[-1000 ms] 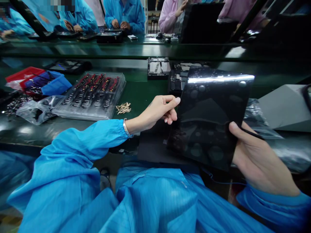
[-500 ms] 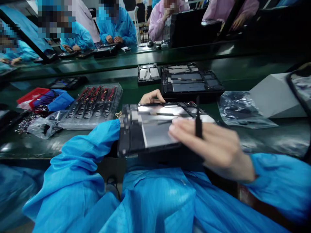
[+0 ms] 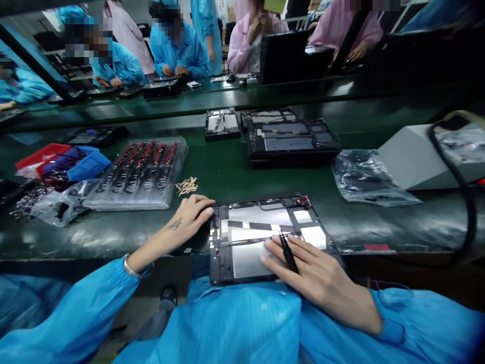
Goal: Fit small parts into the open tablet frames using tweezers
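clear tray [image 3: 172, 174] of red-tipped parts [image 3: 146, 156]

Near edge of the opened tablet [image 3: 242, 242] hidden behind blue smock folds; lower right part covered by the right hand [image 3: 314, 275]. Lower end of the black tweezers [image 3: 288, 252] lost between the fingers. Faces of co-workers [image 3: 178, 45] blurred. Parts in the clear tray [image 3: 142, 164] too small to identify. Black cable [image 3: 460, 187] cut off at the right edge.

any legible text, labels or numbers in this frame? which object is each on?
None can be read.
Opened tablet under the left hand and right hand: no legible print.
Clear parts tray: markings too small.
Stacked tablets: blurred.
Red tag on the table edge: no legible text.
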Demonstrator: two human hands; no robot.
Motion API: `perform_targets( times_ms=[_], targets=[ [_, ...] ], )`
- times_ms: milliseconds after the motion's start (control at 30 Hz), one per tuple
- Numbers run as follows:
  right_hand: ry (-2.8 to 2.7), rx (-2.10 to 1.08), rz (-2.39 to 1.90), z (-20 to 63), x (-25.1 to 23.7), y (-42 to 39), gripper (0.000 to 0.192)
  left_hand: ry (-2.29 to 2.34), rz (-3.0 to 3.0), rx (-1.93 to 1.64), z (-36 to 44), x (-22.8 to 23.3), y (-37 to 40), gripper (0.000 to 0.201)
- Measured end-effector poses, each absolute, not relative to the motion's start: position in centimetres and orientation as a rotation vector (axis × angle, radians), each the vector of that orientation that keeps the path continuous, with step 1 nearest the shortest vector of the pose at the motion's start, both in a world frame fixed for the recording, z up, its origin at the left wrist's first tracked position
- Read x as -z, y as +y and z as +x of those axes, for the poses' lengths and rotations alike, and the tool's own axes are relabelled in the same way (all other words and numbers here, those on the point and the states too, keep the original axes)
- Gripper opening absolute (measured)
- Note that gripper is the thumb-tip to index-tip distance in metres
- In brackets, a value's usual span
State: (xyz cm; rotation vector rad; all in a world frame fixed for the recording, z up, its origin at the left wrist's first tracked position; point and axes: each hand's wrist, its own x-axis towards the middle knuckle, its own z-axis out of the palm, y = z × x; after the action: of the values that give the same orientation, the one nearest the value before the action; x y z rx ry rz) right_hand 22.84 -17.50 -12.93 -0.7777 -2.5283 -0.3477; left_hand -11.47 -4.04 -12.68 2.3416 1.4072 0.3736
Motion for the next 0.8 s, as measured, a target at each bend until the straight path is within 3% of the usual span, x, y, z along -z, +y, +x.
perform_targets(
  times_ms=[200,367,433,633,733,800],
  targets=[
    [-2.497,0.399,-0.789,23.0,14.5,-16.8,0.044,1.310,2.030,-0.408,-10.8,12.1,-7.1,0.066],
    [-2.288,0.345,-0.782,23.0,15.4,-16.2,0.043,1.113,1.432,-0.535,-8.9,8.3,-8.8,0.111],
    [-2.221,0.416,-0.739,23.4,15.0,-15.6,0.041,1.128,1.386,-0.649,-7.8,6.4,-8.0,0.120],
    [-2.110,0.697,-0.649,27.4,12.6,-10.6,0.040,0.949,1.543,-1.108,0.8,-0.3,3.4,0.091],
    [-2.158,0.656,-0.731,29.0,12.7,-7.5,0.034,0.924,1.695,-1.073,8.7,-2.7,11.4,0.090],
    [-2.155,0.567,-0.817,29.6,13.3,-6.3,0.032,1.004,1.905,-0.935,14.1,-3.6,15.7,0.066]
  ],
)
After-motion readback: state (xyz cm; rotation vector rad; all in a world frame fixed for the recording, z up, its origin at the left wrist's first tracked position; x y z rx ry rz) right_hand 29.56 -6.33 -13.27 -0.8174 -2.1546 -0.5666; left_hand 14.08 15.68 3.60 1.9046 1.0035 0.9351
